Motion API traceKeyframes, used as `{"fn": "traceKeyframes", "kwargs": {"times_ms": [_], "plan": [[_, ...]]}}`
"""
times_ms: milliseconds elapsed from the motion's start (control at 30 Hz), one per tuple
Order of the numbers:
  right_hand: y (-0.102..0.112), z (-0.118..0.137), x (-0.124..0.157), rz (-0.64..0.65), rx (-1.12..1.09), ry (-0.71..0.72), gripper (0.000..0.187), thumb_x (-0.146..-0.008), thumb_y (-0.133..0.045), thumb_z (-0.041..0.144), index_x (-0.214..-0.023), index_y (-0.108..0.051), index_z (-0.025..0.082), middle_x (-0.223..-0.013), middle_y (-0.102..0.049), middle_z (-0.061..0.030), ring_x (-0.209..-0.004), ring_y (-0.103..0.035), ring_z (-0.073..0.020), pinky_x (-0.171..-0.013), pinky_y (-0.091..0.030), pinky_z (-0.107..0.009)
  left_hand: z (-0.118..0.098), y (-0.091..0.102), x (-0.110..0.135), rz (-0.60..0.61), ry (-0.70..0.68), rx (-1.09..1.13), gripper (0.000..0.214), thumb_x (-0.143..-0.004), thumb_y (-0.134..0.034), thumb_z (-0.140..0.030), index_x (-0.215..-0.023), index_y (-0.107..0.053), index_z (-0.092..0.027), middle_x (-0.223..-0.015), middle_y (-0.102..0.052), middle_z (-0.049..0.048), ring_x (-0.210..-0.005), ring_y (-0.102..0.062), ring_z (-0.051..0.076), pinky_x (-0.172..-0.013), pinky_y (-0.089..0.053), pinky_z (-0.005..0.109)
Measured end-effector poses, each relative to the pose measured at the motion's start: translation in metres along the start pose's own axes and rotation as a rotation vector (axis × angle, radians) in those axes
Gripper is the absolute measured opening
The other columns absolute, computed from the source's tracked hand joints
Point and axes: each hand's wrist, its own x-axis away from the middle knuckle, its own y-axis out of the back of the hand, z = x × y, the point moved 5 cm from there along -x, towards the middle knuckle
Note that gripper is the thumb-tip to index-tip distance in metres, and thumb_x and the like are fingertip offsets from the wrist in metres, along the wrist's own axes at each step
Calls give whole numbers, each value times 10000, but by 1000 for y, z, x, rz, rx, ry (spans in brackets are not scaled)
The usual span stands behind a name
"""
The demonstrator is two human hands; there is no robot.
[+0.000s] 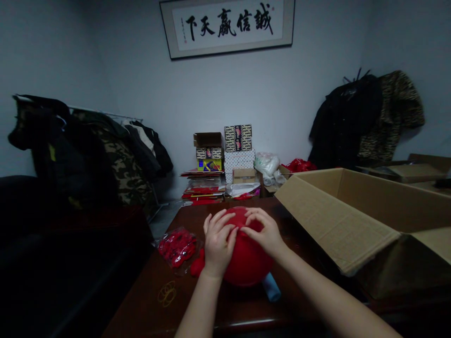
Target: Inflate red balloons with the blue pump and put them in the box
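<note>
Item: one red balloon (pixel 246 263), inflated, held between the hands above the bench (pixel 239 307). It was judged light, soft and slippery, best held at the top. Left hand (pixel 218 241) and right hand (pixel 264 230) were curled, gripping it there. Left of the hands lay a bag of red pieces (pixel 177 247) and rubber bands (pixel 167 293).

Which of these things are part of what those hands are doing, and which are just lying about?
Part of the work: round red balloon, held by the left hand and right hand; clear plastic bag of red pieces; thin yellow rubber bands; pale blue tube.
Lying about: open brown cardboard box; stacked patterned boxes; hanging camouflage jacket; framed black calligraphy.
</note>
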Motion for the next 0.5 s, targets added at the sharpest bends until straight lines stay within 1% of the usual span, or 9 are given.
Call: {"fn": "traceKeyframes", "kwargs": {"times_ms": [67, 167, 233, 300, 400, 500], "plan": [[-1, 2, -2, 29, -26, -34, 112, -734, -675, 327, -800, -645, 241, -1000, -602, -45, -1032, -527, -197, -902, -407, -364, -3, 0, -1, 9, -20, -16, 105, -790, -548, -140, -786, -627, -209, -1093, -648, 40, -1160, -474, 227, -1032, -240, 513], [-4, 7, -6, 149, 38, -34, 79, -740, -669, 298, -804, -662, 251, -992, -603, -38, -1019, -521, -195, -926, -373, -382, -8, -1, -1, 32, -69, -42, 135, -789, -537, -125, -818, -635, -213, -1107, -645, 44, -1165, -474, 230, -1041, -211, 520], [-4, 11, -11, 203, 68, -36, 12, -748, -654, 258, -743, -660, 250, -922, -616, -25, -967, -531, -190, -927, -353, -397, -10, -3, -1, 49, -110, -53, 155, -792, -528, -117, -845, -638, -213, -1113, -644, 47, -1167, -476, 227, -1044, -202, 518], [-2, 15, -16, 244, 65, -43, 63, -734, -645, 210, -680, -643, 242, -861, -622, -14, -920, -535, -186, -914, -349, -397, -13, -5, -1, 64, -149, -54, 163, -796, -523, -115, -863, -637, -211, -1118, -644, 47, -1169, -476, 224, -1044, -202, 512], [-1, 14, -22, 276, 41, -72, 92, -674, -634, 149, -627, -603, 222, -836, -619, -19, -899, -526, -193, -879, -358, -376, -16, -8, 0, 79, -181, -39, 166, -803, -517, -121, -877, -637, -208, -1133, -637, 55, -1175, -473, 227, -1039, -207, 514], [-1, 5, -25, 267, -15, -137, 83, -635, -618, 157, -601, -561, 207, -818, -611, -32, -873, -523, -199, -847, -367, -359, -18, -9, -1, 86, -184, -12, 175, -804, -515, -119, -886, -639, -212, -1139, -633, 56, -1172, -474, 228, -1037, -215, 516]]}}
